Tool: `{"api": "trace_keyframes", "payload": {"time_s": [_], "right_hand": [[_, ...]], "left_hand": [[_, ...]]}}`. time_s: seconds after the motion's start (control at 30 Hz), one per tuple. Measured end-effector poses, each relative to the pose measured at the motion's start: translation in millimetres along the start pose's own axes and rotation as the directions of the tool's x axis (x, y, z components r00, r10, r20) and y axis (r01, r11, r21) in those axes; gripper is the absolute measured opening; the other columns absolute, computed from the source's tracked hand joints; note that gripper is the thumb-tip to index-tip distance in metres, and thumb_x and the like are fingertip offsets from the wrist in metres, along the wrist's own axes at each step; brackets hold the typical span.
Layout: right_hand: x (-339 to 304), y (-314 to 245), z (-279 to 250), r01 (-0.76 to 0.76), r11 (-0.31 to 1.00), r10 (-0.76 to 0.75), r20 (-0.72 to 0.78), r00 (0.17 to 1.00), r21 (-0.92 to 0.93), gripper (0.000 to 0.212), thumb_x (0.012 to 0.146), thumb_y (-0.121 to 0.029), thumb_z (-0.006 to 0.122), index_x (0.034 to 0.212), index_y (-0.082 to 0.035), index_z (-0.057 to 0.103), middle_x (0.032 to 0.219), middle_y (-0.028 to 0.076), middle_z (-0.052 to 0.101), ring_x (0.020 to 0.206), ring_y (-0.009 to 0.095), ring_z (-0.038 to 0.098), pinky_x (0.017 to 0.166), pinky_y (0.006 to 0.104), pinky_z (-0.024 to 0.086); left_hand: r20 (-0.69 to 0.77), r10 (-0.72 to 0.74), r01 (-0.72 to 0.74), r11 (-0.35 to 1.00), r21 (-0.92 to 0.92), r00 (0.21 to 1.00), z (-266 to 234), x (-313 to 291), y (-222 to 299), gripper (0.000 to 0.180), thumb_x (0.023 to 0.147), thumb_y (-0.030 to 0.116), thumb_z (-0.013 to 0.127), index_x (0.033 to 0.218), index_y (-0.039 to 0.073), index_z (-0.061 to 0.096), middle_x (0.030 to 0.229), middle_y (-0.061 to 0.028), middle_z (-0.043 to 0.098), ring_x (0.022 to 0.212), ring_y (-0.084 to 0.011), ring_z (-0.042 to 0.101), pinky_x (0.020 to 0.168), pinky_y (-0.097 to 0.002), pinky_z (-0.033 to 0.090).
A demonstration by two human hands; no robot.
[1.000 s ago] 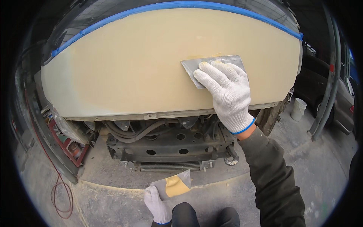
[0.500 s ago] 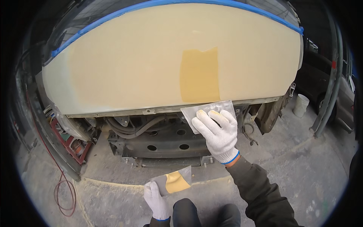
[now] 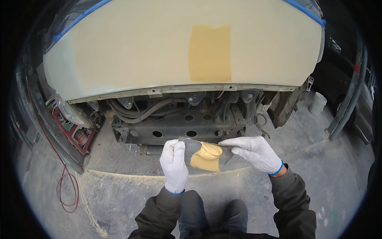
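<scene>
In white gloves with blue cuffs, both my hands meet low in front of the car's front end. My left hand [image 3: 174, 164] is closed on the left end of a flat grey mixing plate [image 3: 188, 147] that carries a fold of yellow body filler [image 3: 207, 158]. My right hand [image 3: 256, 152] pinches a putty spreader [image 3: 223, 145], seen almost edge-on at the filler's upper right. Whether the spreader touches the plate cannot be made out. Beyond them, a fresh yellow filler patch [image 3: 210, 53] stands out on the cream panel [image 3: 131, 51].
Blue masking tape [image 3: 85, 15] edges the panel. Below it are exposed hoses [image 3: 147, 113] and a dark crossmember [image 3: 175, 133]. A red hose [image 3: 59, 191] and red rack [image 3: 71, 137] are left; a white bucket [image 3: 317, 104] and grey posts [image 3: 352, 95] are right.
My right hand has come down from the panel's lower edge with the spreader to the plate. My left hand has raised the plate. The view has tilted downward.
</scene>
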State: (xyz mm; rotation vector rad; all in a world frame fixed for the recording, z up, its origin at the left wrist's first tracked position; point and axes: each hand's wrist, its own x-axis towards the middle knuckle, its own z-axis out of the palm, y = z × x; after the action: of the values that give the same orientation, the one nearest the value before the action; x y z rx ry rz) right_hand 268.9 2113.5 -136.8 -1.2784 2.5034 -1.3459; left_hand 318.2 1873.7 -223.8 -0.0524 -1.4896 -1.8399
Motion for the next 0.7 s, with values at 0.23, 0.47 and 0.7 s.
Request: {"api": "trace_keyframes", "payload": {"time_s": [0.23, 0.47, 0.7], "right_hand": [[-2.3, -3.0, 25.2, 0.244, 0.657, -0.605, -0.306, 0.735, -0.713, 0.039, 0.075, -0.006, 0.068, 0.113, -0.012, 0.073, 0.111, 0.004, 0.075, 0.104, 0.030, 0.070, 0.090, 0.0417, 0.055], [-11.7, -0.7, 51.6, 0.344, 0.676, -0.469, -0.021, 0.883, -0.652, 0.038, 0.080, -0.009, 0.066, 0.116, -0.018, 0.073, 0.114, -0.002, 0.074, 0.106, 0.020, 0.068, 0.093, 0.0386, 0.053], [76.5, -42.0, -41.5, 0.257, 0.398, -0.853, -0.252, 0.456, -0.881, 0.038, 0.076, -0.003, 0.067, 0.112, -0.011, 0.074, 0.112, 0.007, 0.075, 0.102, 0.029, 0.071, 0.089, 0.0426, 0.055]], "left_hand": [[-0.107, -0.027, 0.036, 0.996, 0.085, 0.994, 11.8, -1.5, 6.7, 0.018, 0.108, 0.015, 0.058, 0.107, -0.002, 0.064, 0.094, -0.0024, 0.066, 0.085, -0.0065, 0.055, 0.078, -0.0252, 0.048], [-0.260, -0.065, 0.024, 0.987, -0.158, 0.963, 7.7, 4.6, -15.8, 0.024, 0.110, 0.023, 0.055, 0.107, -0.001, 0.062, 0.102, -0.0070, 0.067, 0.089, -0.0116, 0.063, 0.080, -0.0276, 0.053], [-0.366, -0.031, -0.025, 0.989, -0.147, 0.930, -29.4, -1.3, -2.6, 0.025, 0.111, 0.024, 0.054, 0.106, 0.000, 0.059, 0.099, -0.0045, 0.063, 0.088, -0.0107, 0.059, 0.080, -0.0272, 0.050]]}}
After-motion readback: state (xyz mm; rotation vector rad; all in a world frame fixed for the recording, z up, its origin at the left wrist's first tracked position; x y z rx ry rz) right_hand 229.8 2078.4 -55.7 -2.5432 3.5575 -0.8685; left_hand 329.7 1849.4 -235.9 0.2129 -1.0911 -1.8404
